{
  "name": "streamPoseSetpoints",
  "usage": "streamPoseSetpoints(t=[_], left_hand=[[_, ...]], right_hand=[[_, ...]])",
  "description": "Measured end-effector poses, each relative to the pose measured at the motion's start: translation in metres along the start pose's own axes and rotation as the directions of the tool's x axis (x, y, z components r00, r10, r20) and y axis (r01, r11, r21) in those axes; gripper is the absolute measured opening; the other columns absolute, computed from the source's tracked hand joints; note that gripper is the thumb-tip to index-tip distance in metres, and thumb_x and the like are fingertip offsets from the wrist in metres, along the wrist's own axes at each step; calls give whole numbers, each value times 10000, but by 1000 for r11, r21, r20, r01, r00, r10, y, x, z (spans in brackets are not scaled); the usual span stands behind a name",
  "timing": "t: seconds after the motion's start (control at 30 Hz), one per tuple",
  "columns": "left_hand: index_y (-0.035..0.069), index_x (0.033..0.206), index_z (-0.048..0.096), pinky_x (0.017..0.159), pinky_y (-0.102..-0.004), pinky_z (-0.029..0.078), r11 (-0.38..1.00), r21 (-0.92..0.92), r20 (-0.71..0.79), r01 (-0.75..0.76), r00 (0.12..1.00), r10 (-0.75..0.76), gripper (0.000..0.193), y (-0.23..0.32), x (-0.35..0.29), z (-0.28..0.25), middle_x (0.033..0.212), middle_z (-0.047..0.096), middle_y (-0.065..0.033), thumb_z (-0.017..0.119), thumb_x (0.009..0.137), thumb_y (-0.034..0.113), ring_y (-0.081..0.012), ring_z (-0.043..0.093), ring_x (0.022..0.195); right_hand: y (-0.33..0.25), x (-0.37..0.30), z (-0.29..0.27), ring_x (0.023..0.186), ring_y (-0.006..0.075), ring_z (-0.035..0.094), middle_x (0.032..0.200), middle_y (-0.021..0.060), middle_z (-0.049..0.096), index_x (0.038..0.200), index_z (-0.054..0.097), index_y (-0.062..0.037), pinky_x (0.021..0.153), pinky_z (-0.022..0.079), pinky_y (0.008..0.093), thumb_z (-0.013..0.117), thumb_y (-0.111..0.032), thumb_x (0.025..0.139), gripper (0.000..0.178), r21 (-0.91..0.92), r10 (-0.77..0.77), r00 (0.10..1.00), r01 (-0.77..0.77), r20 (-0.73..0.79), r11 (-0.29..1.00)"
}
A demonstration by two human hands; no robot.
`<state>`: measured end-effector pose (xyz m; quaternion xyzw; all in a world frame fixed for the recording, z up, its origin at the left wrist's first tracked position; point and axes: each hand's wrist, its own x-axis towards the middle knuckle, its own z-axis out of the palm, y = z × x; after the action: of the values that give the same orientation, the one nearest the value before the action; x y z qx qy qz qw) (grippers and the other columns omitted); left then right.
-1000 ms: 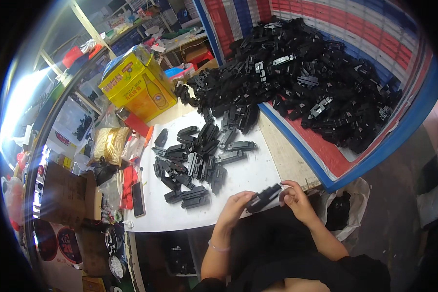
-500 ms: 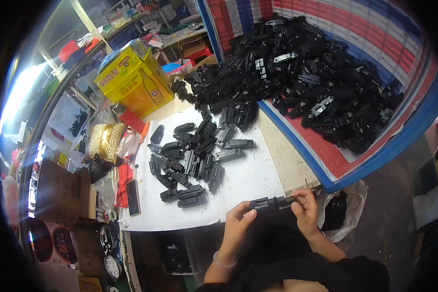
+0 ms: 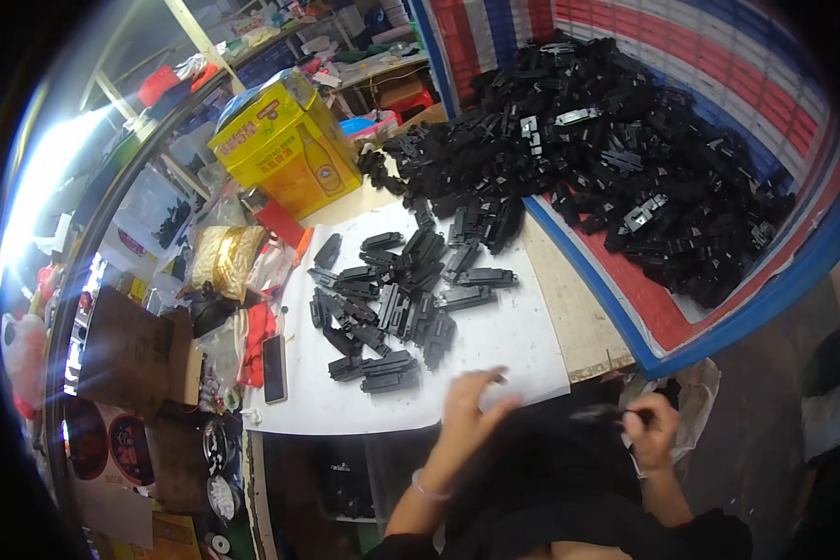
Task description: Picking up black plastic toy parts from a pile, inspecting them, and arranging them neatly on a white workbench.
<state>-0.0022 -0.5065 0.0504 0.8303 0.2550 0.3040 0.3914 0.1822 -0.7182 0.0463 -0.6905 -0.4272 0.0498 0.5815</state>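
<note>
My left hand (image 3: 474, 415) is over the front edge of the white sheet (image 3: 523, 336), its thumb and fingers spread apart. A tiny dark spot shows by its fingertips, too small to name. Farther right, my right hand (image 3: 653, 431) is closed on one end of a black plastic part (image 3: 595, 413), smeared by motion, whose far end points toward my left hand. Beyond my left hand, a loose group of similar black plastic parts (image 3: 392, 313) lies on the sheet, some of them side by side.
A blue-rimmed, striped-lined bin (image 3: 663, 359) at the right holds a big heap of black parts (image 3: 588, 140). A yellow carton (image 3: 285, 149), a phone (image 3: 273, 369) and a red box (image 3: 280, 224) line the left side. Below the bin hangs a whitish bag (image 3: 700, 401).
Both hands held the black part between them; now they have separated. My left hand has let go and opened, while my right hand has moved right and down with the part. The view has shifted slightly.
</note>
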Motion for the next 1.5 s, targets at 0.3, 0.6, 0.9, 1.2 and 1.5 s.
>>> streamPoseSetpoints(t=[0.3, 0.6, 0.9, 1.2, 1.5], left_hand=[[42, 986, 587, 796, -398, 360, 534, 842, -126, 73, 990, 62, 433, -101, 54, -28, 925, 570, -109, 689, 716, 365, -284, 499, 937], [23, 961, 609, 887, -370, 404, 966, -237, 115, -100, 985, 130, 299, -24, 21, -13, 992, 592, -97, 710, 724, 175, -267, 531, 986], [-23, 1023, 609, 895, -313, 397, 905, -422, 252, 51, 966, 64, 306, 0, -21, -18, 1031, 597, -105, 542, 842, 215, -214, 529, 1010], [-52, 907, 593, 776, -261, 389, 733, -570, 186, 371, 927, -324, 376, 23, -27, 2, 855, 559, -72, 593, 834, 317, -141, 501, 846], [-54, 842, 586, 766, -294, 394, 877, -438, 72, 196, 980, -183, 344, 23, -20, 8, 817, 565, -104, 620, 809, 287, -197, 512, 819]], right_hand=[[58, -40, -82, 786, 343, 580, 781, 154, 625, 871, 648, -33, 712, 430, 421, 684, -193, 727, 219, -803, 400, 881, -41, 251, 595], [44, -8, 67, 771, 182, 613, 857, 104, 637, 1262, 444, -10, 742, 497, 301, 496, -315, 946, 442, 561, 212, 770, -596, 601, 575], [-3, 15, 85, 843, 130, 551, 936, 37, 574, 1049, 510, -51, 738, 444, 242, 534, -220, 930, 208, 565, 231, 868, -467, 439, 680], [1, 5, 70, 1040, 182, 499, 1119, 115, 520, 1162, 429, -19, 913, 390, 307, 661, -204, 852, 429, 445, 1, 924, -185, 382, 876], [-7, 13, 58, 993, 119, 489, 1079, 55, 509, 1147, 474, -13, 867, 385, 242, 615, -335, 880, 441, 450, 184, 893, -374, 411, 811]])
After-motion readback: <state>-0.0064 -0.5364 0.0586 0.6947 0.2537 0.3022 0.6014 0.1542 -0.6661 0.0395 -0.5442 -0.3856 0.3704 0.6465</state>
